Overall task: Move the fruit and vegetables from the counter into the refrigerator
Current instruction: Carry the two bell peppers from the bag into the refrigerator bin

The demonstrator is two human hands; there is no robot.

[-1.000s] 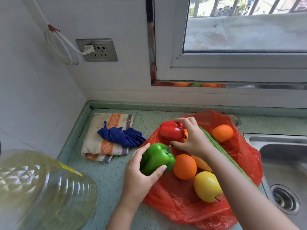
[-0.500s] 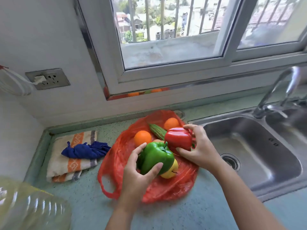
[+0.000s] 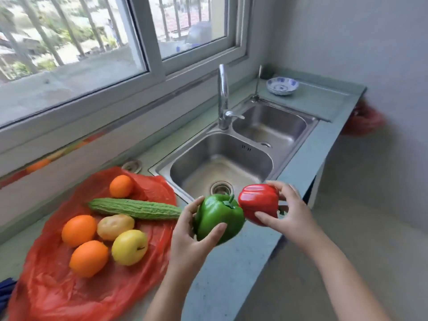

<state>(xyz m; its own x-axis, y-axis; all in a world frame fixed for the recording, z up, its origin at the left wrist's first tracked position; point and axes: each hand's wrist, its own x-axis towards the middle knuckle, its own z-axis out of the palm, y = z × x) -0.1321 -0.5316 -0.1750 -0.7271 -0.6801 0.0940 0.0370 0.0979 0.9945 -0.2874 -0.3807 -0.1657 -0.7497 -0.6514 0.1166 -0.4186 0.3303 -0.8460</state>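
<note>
My left hand point(image 3: 188, 237) grips a green bell pepper point(image 3: 218, 218), held in the air over the counter's front edge by the sink. My right hand point(image 3: 286, 212) grips a red bell pepper point(image 3: 258, 202) right beside it; the two peppers nearly touch. On a red plastic bag point(image 3: 69, 290) spread on the counter lie a bitter gourd point(image 3: 136, 208), three oranges point(image 3: 78, 230) point(image 3: 89, 258) point(image 3: 121, 186), a potato point(image 3: 115, 226) and a yellow apple point(image 3: 129, 247). No refrigerator is in view.
A steel double sink point(image 3: 222, 163) with a tall faucet point(image 3: 223, 98) sits right of the bag. A blue-patterned bowl point(image 3: 282, 85) stands on the far counter end. A window runs along the wall. Open floor lies to the right, past the counter edge.
Both hands lifted the peppers off the bag and carried them right, over the sink's front edge. My view swung right, away from the towel and socket.
</note>
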